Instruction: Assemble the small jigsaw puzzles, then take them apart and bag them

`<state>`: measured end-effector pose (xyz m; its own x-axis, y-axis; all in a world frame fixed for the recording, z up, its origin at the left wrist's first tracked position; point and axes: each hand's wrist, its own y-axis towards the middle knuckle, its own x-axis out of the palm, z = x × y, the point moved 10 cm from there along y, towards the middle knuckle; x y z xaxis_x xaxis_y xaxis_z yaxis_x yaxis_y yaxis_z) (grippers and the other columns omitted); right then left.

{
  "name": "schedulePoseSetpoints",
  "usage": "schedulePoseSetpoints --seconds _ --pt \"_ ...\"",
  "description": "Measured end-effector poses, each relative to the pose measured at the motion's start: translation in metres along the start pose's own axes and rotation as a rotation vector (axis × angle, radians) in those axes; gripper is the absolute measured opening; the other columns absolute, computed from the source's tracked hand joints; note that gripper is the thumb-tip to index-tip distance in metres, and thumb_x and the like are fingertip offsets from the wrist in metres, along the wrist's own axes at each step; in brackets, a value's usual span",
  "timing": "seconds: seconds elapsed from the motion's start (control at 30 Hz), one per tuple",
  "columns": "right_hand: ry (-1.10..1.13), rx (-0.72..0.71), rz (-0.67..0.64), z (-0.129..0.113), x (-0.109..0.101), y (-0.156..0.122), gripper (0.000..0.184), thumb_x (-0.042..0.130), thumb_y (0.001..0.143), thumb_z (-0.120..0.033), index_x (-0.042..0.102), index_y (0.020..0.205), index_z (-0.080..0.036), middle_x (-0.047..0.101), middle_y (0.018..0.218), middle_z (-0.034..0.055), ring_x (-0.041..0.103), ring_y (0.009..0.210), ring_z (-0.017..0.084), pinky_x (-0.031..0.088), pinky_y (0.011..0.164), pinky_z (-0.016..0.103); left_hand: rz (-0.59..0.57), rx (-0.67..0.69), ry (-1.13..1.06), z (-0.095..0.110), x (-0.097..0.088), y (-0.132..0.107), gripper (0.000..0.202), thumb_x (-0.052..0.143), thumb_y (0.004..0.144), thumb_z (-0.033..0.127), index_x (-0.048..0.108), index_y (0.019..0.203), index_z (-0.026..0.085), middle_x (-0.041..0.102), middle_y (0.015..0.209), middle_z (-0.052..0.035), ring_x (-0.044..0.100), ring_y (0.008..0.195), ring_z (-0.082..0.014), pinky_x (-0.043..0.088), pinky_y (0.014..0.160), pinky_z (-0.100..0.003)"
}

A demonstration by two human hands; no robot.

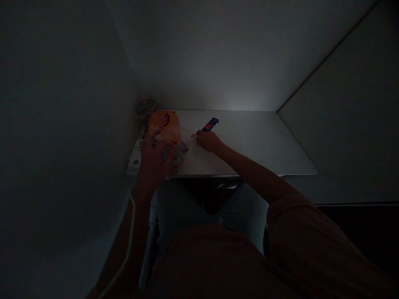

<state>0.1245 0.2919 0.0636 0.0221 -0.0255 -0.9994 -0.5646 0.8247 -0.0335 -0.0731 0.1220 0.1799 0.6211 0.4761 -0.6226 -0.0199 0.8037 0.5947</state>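
Note:
The scene is very dark. My left hand (155, 157) rests over a clump of small mottled pieces (177, 153), fingers curled around them at the near left of a white table (258, 141). My right hand (208, 140) lies on the table with its fingers pinched together by a short row of joined dark puzzle pieces (210, 124); what the fingertips hold is too small to make out. An orange box or booklet (163, 123) with a picture lies just beyond my left hand.
A pale wall stands close on the left and another behind the table. A small patterned object (147, 104) sits in the back left corner. A white cable (127, 245) runs along my left arm. My lap shows below the table edge.

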Motion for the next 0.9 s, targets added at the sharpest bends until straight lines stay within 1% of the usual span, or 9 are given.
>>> schedulePoseSetpoints --seconds 0.13,0.23,0.33,0.47,0.6,0.67,0.77,0.83,0.9 --pt "-0.013 0.023 0.013 0.009 -0.01 -0.005 0.05 0.043 0.122 -0.018 0.081 0.154 -0.019 0.071 0.168 0.0252 0.084 0.127 0.041 0.071 0.097 0.051 -0.049 -0.006 0.013 0.001 0.004 0.001 0.026 0.07 0.114 0.051 0.085 0.117 0.03 0.059 0.175 -0.0139 0.058 0.161 -0.0447 0.05 0.136 -0.078" --pt "-0.019 0.079 0.036 0.02 -0.02 -0.009 0.048 0.043 0.122 -0.019 0.079 0.152 -0.011 0.072 0.164 0.0285 0.081 0.132 0.042 0.07 0.096 0.05 -0.088 0.004 0.015 0.002 0.007 0.003 0.026 0.07 0.114 0.05 0.085 0.12 0.029 0.057 0.177 -0.0135 0.056 0.163 -0.0452 0.05 0.137 -0.076" --pt "0.011 0.138 0.1 0.039 -0.035 -0.014 0.043 0.048 0.122 -0.019 0.079 0.151 -0.016 0.074 0.163 0.025 0.08 0.135 0.039 0.068 0.097 0.046 -0.07 0.015 0.008 0.003 0.01 0.005 0.024 0.071 0.114 0.05 0.085 0.121 0.031 0.059 0.176 -0.0132 0.058 0.16 -0.0442 0.051 0.137 -0.074" --pt "0.184 0.208 0.323 0.083 -0.07 -0.022 0.033 0.056 0.122 -0.027 0.085 0.139 -0.025 0.079 0.156 0.0166 0.081 0.124 0.034 0.066 0.101 0.046 -0.04 0.086 0.008 0.013 0.018 0.009 0.016 0.076 0.112 0.04 0.085 0.119 0.029 0.063 0.171 -0.0155 0.065 0.152 -0.0406 0.053 0.134 -0.073" --pt "0.466 0.099 0.605 0.111 -0.116 -0.035 0.028 0.063 0.121 -0.037 0.087 0.128 -0.023 0.084 0.14 0.0162 0.081 0.114 0.03 0.068 0.107 0.049 -0.046 0.106 0.023 0.023 0.03 0.016 0.013 0.077 0.111 0.036 0.084 0.118 0.028 0.064 0.17 -0.015 0.067 0.149 -0.0361 0.055 0.132 -0.07" --pt "0.615 -0.017 0.696 0.105 -0.139 -0.043 0.029 0.067 0.12 -0.044 0.086 0.128 -0.024 0.085 0.134 0.0141 0.08 0.111 0.028 0.069 0.105 0.047 -0.052 0.103 0.026 0.028 0.036 0.02 0.01 0.078 0.11 0.034 0.083 0.116 0.028 0.064 0.169 -0.0148 0.066 0.153 -0.0355 0.056 0.133 -0.066" --pt "0.758 -0.193 0.657 0.075 -0.162 -0.05 0.036 0.072 0.117 -0.055 0.085 0.133 -0.026 0.087 0.13 0.0094 0.08 0.107 0.024 0.07 0.098 0.042 -0.064 0.121 0.009 0.036 0.043 0.026 0.008 0.079 0.11 0.033 0.082 0.115 0.027 0.063 0.169 -0.0154 0.062 0.159 -0.0366 0.053 0.136 -0.065" --pt "0.794 -0.263 0.61 0.061 -0.166 -0.051 0.038 0.075 0.114 -0.056 0.085 0.135 -0.026 0.087 0.13 0.0079 0.08 0.106 0.023 0.07 0.096 0.04 -0.077 0.136 0.004 0.04 0.047 0.029 0.01 0.076 0.112 0.034 0.081 0.116 0.026 0.062 0.171 -0.0147 0.06 0.162 -0.036 0.05 0.139 -0.065" --pt "0.8 -0.246 0.632 0.067 -0.16 -0.051 0.037 0.075 0.114 -0.055 0.085 0.135 -0.026 0.086 0.129 0.0083 0.08 0.105 0.023 0.07 0.095 0.04 -0.082 0.136 0.013 0.042 0.049 0.031 0.013 0.074 0.114 0.037 0.081 0.116 0.026 0.062 0.172 -0.014 0.059 0.163 -0.0356 0.049 0.139 -0.064"
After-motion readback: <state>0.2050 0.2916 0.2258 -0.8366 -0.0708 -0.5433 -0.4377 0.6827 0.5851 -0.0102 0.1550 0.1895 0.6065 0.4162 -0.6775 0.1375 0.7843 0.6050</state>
